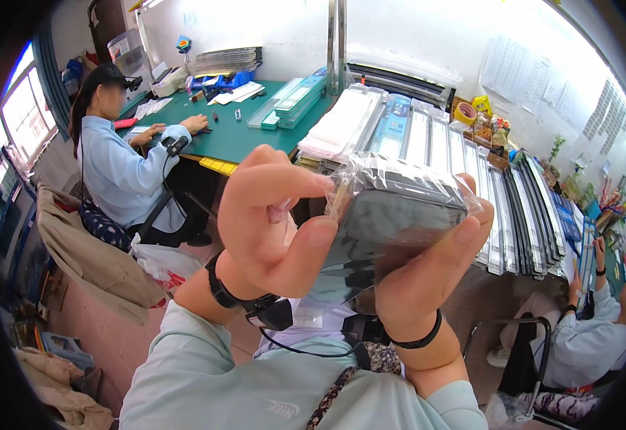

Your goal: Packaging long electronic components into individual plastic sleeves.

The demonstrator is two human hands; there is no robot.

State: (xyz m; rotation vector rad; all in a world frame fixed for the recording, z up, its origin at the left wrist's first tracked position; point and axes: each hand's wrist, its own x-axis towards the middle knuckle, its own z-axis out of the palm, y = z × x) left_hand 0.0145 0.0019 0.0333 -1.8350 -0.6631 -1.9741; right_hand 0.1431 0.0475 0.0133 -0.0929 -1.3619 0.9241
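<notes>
Fingers (pixel 277 183) of the left hand (pixel 270 229) curl over the near end of a dark grey, flat rectangular device sealed in a crinkled clear plastic bag (pixel 392 215), the thumb pressed up against its underside; the right hand (pixel 428 265) cups the other end, thumb and fingertips clamped on the bag's edges. Both hands grip it, raised close to the face, well above the floor and apart from any tabletop. Black straps with small clipped units circle both wrists.

The step in hand looks like inspecting or working at the wrapping of the bagged piece. Any next move would call for a steady grip at one end while the other hand finds the film's seam, since the slick plastic could slip.

Behind the hands, rows of long clear-wrapped flat packs (pixel 463 165) lie side by side on a long tabletop. At left a seated person in a pale blue shirt (pixel 119 165) works at a green tabletop (pixel 255 136); another sits at lower right (pixel 585 337).
</notes>
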